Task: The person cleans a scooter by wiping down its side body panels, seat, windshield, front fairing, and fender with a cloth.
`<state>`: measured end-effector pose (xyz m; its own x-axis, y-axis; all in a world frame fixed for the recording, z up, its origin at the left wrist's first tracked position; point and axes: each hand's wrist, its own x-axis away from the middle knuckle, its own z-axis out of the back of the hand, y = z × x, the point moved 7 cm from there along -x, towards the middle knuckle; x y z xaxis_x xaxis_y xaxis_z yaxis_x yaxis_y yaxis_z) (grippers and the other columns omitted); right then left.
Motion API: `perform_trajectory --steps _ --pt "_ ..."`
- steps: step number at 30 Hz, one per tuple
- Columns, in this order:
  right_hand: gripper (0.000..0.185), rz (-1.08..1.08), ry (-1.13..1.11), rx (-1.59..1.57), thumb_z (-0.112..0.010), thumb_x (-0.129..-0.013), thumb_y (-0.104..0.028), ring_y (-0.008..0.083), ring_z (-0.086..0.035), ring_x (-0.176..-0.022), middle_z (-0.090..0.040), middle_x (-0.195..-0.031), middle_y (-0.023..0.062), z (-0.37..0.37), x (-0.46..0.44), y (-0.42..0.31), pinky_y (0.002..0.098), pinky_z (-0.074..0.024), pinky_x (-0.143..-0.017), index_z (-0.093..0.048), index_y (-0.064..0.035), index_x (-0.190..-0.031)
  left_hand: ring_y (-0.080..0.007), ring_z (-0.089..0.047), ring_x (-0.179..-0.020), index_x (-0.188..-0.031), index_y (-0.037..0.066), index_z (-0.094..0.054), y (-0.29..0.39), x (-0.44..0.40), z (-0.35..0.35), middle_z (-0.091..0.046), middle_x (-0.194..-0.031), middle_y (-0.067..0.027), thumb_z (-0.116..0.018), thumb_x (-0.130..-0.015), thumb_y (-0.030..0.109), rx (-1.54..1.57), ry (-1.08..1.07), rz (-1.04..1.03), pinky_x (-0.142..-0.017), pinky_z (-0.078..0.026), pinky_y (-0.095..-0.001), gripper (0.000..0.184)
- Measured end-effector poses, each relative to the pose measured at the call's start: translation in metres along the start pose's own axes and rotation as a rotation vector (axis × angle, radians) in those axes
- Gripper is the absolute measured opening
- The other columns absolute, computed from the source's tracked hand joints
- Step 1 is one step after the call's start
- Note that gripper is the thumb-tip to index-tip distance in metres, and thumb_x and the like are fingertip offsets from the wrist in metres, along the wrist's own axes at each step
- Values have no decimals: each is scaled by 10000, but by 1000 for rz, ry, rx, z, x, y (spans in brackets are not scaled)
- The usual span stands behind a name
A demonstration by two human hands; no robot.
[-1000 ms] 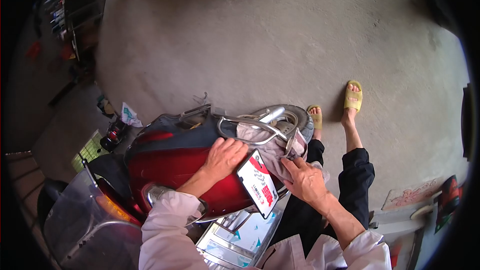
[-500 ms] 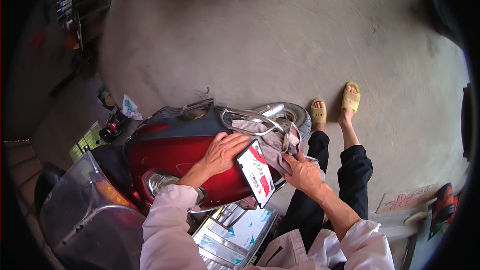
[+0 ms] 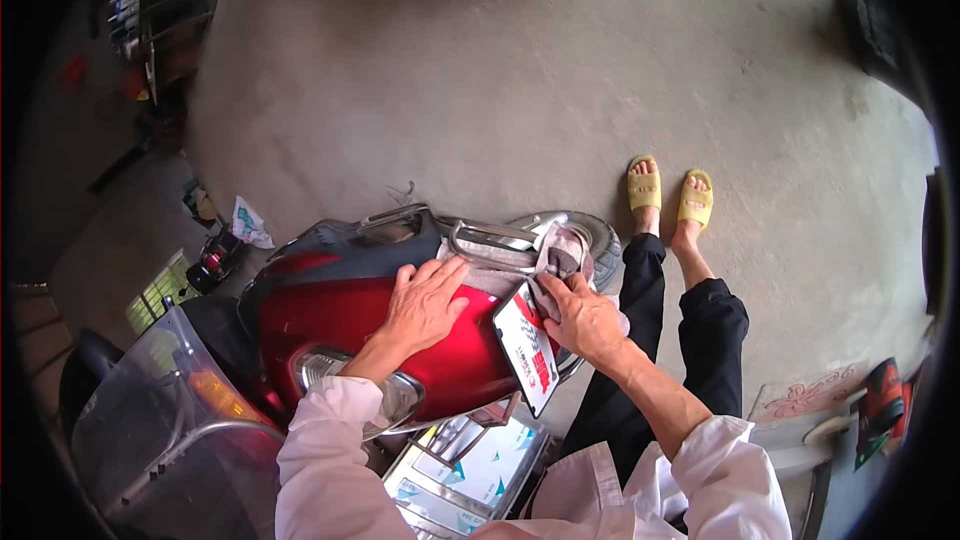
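A red motor scooter lies across the view, its chrome rail and wheel toward the right. My left hand rests on the red body panel, its fingers stretched toward the rail and touching the near edge of a greyish-pink cloth. Closed on that cloth is my right hand, just beside a white plate with red and black print. The cloth runs under the rail and bunches up near the wheel. Part of it is hidden by my right hand.
A clear windshield stands at the lower left. Beneath the scooter sits a shiny, film-covered metal item. My feet in yellow slippers stand on the concrete floor. A dark rack with items is at the upper left.
My left hand has slid left along the panel. The right hand has moved up and left with the cloth, which is more bunched near the wheel. My feet have shifted closer together.
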<state>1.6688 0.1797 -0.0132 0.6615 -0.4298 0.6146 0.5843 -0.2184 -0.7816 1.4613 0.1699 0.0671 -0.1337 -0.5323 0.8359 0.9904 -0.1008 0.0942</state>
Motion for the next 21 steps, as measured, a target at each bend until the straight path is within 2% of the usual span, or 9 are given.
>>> perform_trajectory --steps 2,4,8,9,12,16,17,18,21 --pt "598 -19 4 25 -731 -759 -188 395 -675 -896 -601 -1091 194 -2 7 9 448 -565 -788 -534 -131 -1321 -272 -438 -1301 -1389 50 -516 2 -4 -8 -506 -1440 -106 -597 -900 215 65 35 -16 -1055 -294 -478 522" --pt "565 -33 -7 43 -722 -760 -174 396 -678 -897 -607 -1082 196 -9 22 19 448 -567 -783 -542 -112 -1292 -269 -439 -1312 -1379 44 -521 15 -11 -15 -524 -1418 -106 -599 -891 200 110 33 -110 -1069 -287 -488 518" --pt "367 -174 -154 130 -696 -745 -215 383 -680 -897 -642 -1035 205 -28 54 51 447 -562 -790 -629 -54 -1068 -240 -449 -1324 -1385 33 -502 47 -32 -22 -562 -1362 -119 -683 -808 265 355 26 -293 -1080 -281 -462 648" --pt "316 -226 -197 133 -687 -734 -239 377 -680 -889 -653 -1015 207 -28 58 56 446 -558 -790 -656 -43 -979 -240 -468 -1308 -1372 33 -519 47 -32 -19 -570 -1354 -113 -680 -815 241 361 33 -294 -1072 -293 -455 616" --pt "295 -204 -281 57 -675 -709 -281 363 -679 -892 -661 -1001 217 -19 59 56 443 -547 -804 -690 -48 -889 -238 -517 -1258 -1309 39 -577 43 -29 -16 -601 -1319 -96 -672 -833 188 369 78 -307 -1052 -324 -441 508" --pt "311 -153 -237 133 -676 -701 -284 353 -671 -901 -655 -989 190 4 54 51 433 -539 -814 -705 -57 -912 -230 -581 -1180 -1145 61 -689 30 -26 1 -656 -1243 -60 -653 -863 122 336 155 -232 -1018 -367 -426 291" --pt "301 -163 -248 135 -683 -703 -279 350 -667 -903 -643 -986 172 11 52 48 430 -540 -813 -711 -67 -916 -221 -625 -1076 -1022 79 -699 30 -27 8 -688 -1132 -52 -624 -868 110 366 266 -259 -948 -409 -415 174" --pt "301 -168 -248 137 -683 -703 -279 350 -667 -903 -643 -986 172 12 52 50 430 -540 -813 -711 -67 -916 -221 -625 -1076 -1022 79 -699 27 -30 7 -688 -1132 -52 -624 -868 110 370 266 -263 -948 -409 -415 174" --pt "278 -180 -207 172 -688 -713 -269 353 -667 -905 -630 -996 163 21 53 52 441 -539 -814 -713 -79 -914 -257 -659 -791 -851 81 -643 9 -47 14 -672 -800 -36 -636 -859 136 452 370 -125 -730 -470 -394 56"
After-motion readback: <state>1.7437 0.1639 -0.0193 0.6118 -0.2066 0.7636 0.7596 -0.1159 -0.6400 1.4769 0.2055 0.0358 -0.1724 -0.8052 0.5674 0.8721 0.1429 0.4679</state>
